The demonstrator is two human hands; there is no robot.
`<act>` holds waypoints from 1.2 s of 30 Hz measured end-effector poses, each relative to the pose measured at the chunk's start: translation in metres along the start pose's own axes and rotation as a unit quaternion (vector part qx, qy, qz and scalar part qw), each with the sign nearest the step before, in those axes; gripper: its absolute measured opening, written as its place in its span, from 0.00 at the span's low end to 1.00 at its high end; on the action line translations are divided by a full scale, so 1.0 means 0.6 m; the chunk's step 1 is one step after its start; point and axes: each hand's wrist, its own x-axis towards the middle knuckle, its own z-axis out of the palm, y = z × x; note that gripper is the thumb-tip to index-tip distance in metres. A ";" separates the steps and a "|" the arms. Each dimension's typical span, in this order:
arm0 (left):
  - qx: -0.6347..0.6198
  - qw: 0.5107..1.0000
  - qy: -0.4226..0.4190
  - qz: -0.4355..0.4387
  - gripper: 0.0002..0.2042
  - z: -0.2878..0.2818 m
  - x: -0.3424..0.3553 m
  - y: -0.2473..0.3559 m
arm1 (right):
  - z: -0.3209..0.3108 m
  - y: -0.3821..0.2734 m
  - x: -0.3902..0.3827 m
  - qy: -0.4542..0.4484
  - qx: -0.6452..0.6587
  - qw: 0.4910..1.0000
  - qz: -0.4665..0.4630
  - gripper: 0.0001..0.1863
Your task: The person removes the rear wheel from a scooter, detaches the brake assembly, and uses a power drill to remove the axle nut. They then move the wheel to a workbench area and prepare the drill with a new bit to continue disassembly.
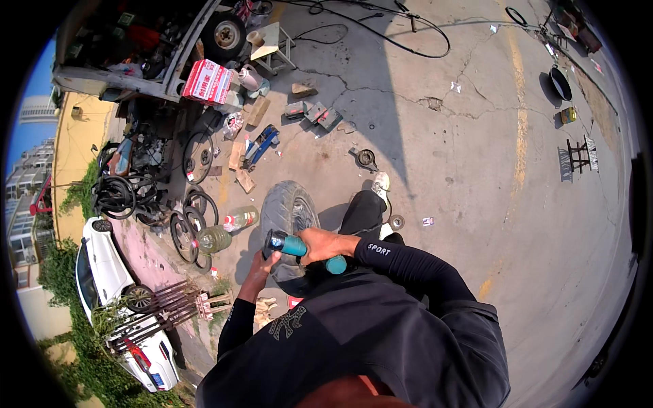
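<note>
My right hand (322, 245) is wrapped round a teal-and-black power tool (294, 245), held level in front of my body. Its black front end points left. A round teal part shows below my right wrist. The fingers of my left hand (262, 264) are closed against that black front end. Whether they also pinch something small is hidden. Just beyond and below the tool, a thick-treaded tyre on a wheel (272, 212) stands upright near my legs. My hands and the tool cover part of its near side.
Left of the wheel lie plastic bottles (215, 239) and loose bicycle tyres (182, 238). Ahead are a blue jack (261, 146), wooden blocks (258, 111), a round metal part with an arm (366, 159) and a red-and-white box (207, 82). White cars (102, 268) stand at left.
</note>
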 end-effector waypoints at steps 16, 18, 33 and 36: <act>-0.112 0.993 0.006 -0.049 0.25 0.022 0.548 0.474 | -0.734 -0.036 0.258 -0.120 0.014 0.990 0.078 0.22; -0.138 0.983 0.081 -0.085 0.24 0.026 0.595 0.527 | -0.819 -0.055 0.310 -0.155 0.007 0.986 0.058 0.20; -0.270 0.922 0.189 -0.205 0.39 0.042 0.959 0.857 | -1.297 -0.025 0.605 -0.338 0.025 0.940 0.042 0.27; -0.255 0.903 0.228 -0.259 0.42 0.030 1.041 0.900 | -1.387 -0.036 0.683 -0.385 0.015 0.920 0.073 0.25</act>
